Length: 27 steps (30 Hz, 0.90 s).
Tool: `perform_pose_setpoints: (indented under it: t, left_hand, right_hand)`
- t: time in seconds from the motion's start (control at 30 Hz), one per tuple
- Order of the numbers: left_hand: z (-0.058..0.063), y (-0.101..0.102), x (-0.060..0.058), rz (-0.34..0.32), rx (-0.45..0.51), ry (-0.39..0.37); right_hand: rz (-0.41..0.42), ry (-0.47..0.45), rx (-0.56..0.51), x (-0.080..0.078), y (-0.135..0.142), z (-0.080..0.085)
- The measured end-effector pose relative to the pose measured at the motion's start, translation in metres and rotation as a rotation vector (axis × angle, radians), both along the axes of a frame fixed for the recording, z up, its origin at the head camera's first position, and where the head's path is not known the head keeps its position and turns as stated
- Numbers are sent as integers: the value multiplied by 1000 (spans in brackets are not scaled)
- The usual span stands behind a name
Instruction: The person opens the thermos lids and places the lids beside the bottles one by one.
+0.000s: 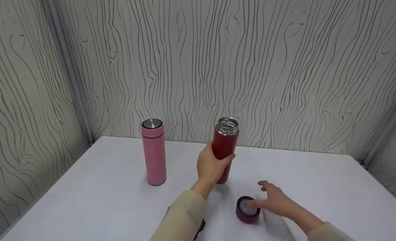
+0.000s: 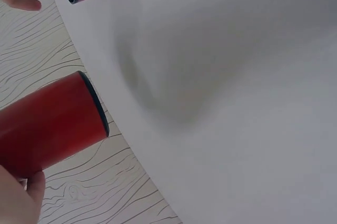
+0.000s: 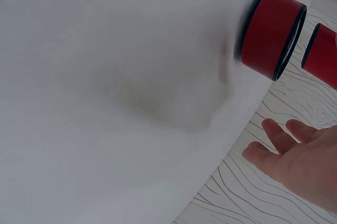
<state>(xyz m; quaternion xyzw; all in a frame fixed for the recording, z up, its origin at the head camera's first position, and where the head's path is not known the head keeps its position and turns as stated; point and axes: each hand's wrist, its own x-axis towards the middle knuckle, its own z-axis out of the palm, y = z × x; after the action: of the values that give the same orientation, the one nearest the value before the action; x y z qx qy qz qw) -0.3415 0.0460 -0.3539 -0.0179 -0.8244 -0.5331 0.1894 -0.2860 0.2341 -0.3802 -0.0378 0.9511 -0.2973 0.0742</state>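
My left hand (image 1: 211,165) grips a red thermos bottle (image 1: 225,144) around its middle. The bottle has no lid on, so its steel mouth faces up, and its dark-rimmed base shows in the left wrist view (image 2: 93,103). A red lid (image 1: 247,216) stands on the table in front of the bottle, its grey inner side upward. Beside that lid is my right hand (image 1: 276,201), fingers spread and thumb overlapping the lid in the head view. From the right wrist, the fingers (image 3: 279,137) appear apart from the lid (image 3: 271,31), holding nothing.
A pink thermos bottle (image 1: 155,159) with a steel-topped lid stands upright to the left on the white table (image 1: 84,201). Wood-grain panels (image 1: 198,67) rise behind the table and at both sides. A dark object (image 1: 200,229) is partly hidden by the left sleeve.
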Motion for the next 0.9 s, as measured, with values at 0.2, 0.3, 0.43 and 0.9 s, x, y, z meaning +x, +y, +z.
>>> perform_pose_setpoints:
  t: [0.2,0.3,0.43,0.9]
  left_hand:
    - [-9,10,-9,-75,32,-20]
    - [-14,16,-12,-101,41,-34]
    - [-20,21,-14,-126,53,-60]
    - [-28,27,-23,-117,45,-68]
  right_hand:
    - [-32,14,17,0,6,2]
    - [-41,15,15,0,9,2]
    - [-50,22,9,1,12,1]
    - [-57,39,18,2,23,5]
